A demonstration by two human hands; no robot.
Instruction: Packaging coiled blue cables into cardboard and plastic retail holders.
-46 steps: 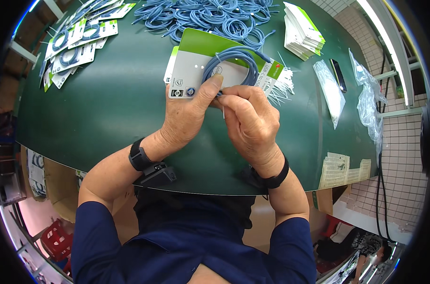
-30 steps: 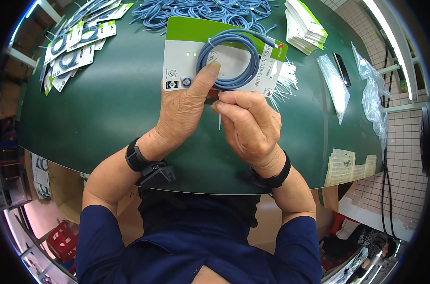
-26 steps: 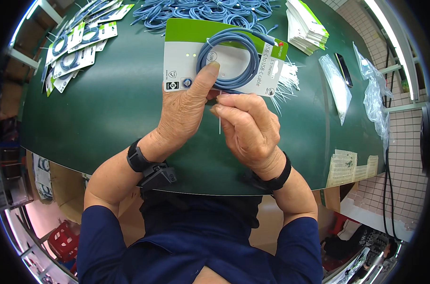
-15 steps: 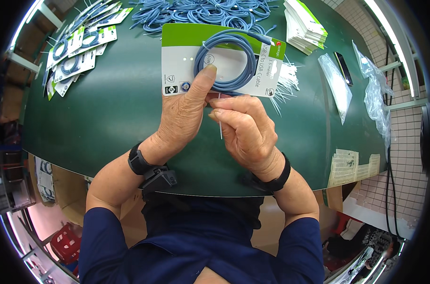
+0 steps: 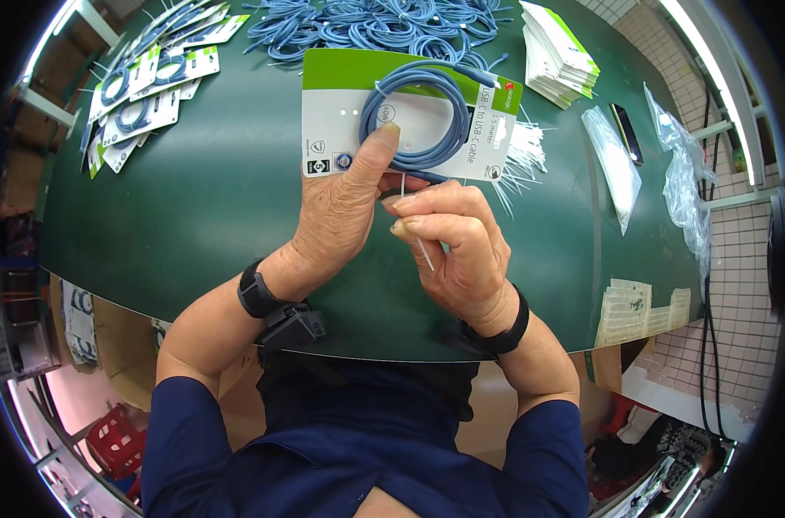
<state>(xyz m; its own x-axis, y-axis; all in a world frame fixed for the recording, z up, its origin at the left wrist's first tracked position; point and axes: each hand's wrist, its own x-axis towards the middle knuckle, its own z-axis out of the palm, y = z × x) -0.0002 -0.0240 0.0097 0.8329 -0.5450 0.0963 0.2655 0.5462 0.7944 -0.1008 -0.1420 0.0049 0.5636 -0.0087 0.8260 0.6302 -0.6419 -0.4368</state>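
My left hand [image 5: 351,186] is closed on a green-and-white backing card [image 5: 332,112], its thumb pressing a coiled blue USB cable [image 5: 454,138] against the front. From under the lower edge of the card comes a thin white cable tie [image 5: 424,254]. My right hand [image 5: 461,237] pinches this tie between thumb and fingers, just below the card. The back of the card and the fingers behind it are hidden.
Beyond the card lies a heap of blue cables [image 5: 366,26]. Carded cables [image 5: 142,121] are piled at far left. At right are blank-looking cards [image 5: 552,60], loose white cable ties [image 5: 526,151], a plastic bag of ties [image 5: 614,168] and crumpled clear plastic [image 5: 686,173].
My right hand has drawn slightly down and right, away from the card. The tie's free end now slants right instead of hanging straight. The card has shifted a little right.
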